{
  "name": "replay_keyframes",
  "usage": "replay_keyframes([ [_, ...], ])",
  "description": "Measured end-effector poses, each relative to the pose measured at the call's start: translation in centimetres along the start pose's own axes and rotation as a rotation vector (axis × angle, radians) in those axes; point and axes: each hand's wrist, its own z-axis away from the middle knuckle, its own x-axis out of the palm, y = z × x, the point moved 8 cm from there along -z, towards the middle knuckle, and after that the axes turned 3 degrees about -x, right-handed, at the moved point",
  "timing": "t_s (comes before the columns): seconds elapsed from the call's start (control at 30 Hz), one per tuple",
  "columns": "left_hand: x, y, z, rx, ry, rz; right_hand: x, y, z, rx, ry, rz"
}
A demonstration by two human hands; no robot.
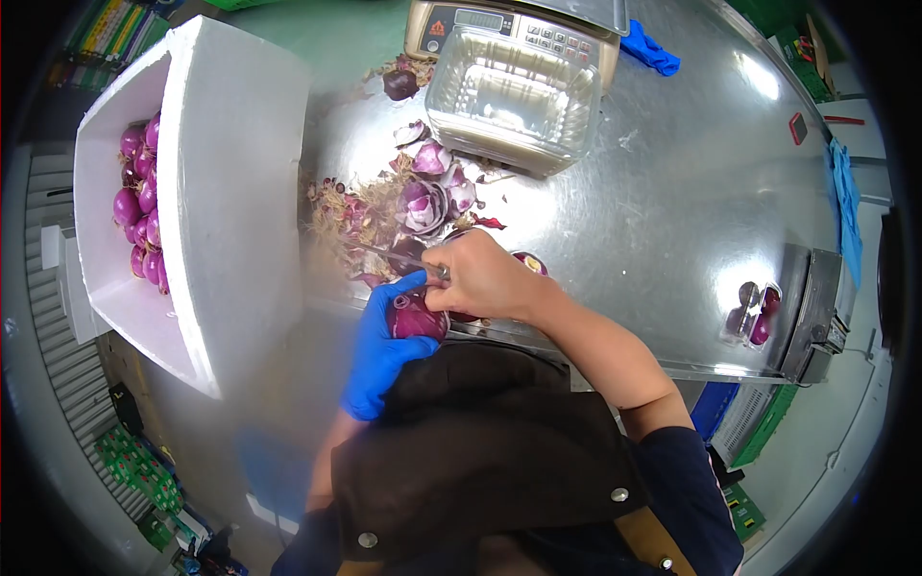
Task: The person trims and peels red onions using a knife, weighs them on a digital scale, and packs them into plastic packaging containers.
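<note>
My left hand (377, 350), in a blue glove, holds a red onion (416, 318) at the table's front edge. Just above the onion my bare right hand (480, 276) is closed round a small knife (399, 256), whose blade points left over the peelings. Onion skins and roots (351, 216) lie in a heap beyond the hands, with loose purple outer layers (423, 204) among them. Another dark onion (407, 254) lies behind the blade. To the right of my right hand, a cut onion piece (531, 262) is partly visible.
A white foam box (235, 182) with several red onions (144, 206) stands left. An empty clear tray (514, 96) sits before a scale (495, 24) at the back. On the steel table (672, 211) are a blue glove (650, 48) and, far right, a small clear pack (754, 315).
</note>
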Motion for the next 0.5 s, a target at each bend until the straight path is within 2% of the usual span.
replay_keyframes([
  [0.2,-1.9,0.9,0.7,0.166,0.059,0.021,-1.0,2.8,0.1,0.012,0.143,0.095],
  [0.3,-2.0,3.6,1.9,0.242,0.058,0.136,-1.2,4.8,0.8,0.223,0.207,-0.040],
  [0.37,-2.6,4.0,1.5,0.316,0.117,0.170,-2.0,5.0,0.7,0.214,0.321,0.023],
  [0.43,-3.2,3.9,1.7,0.384,0.091,0.402,-3.0,5.1,0.8,0.240,0.412,0.089],
  [0.47,-3.6,4.0,1.8,0.398,0.069,0.534,-3.0,6.0,1.1,0.287,0.413,-0.009],
  [0.5,-3.9,3.9,1.7,0.414,0.045,0.668,-3.3,5.7,1.0,0.310,0.382,0.091],
])
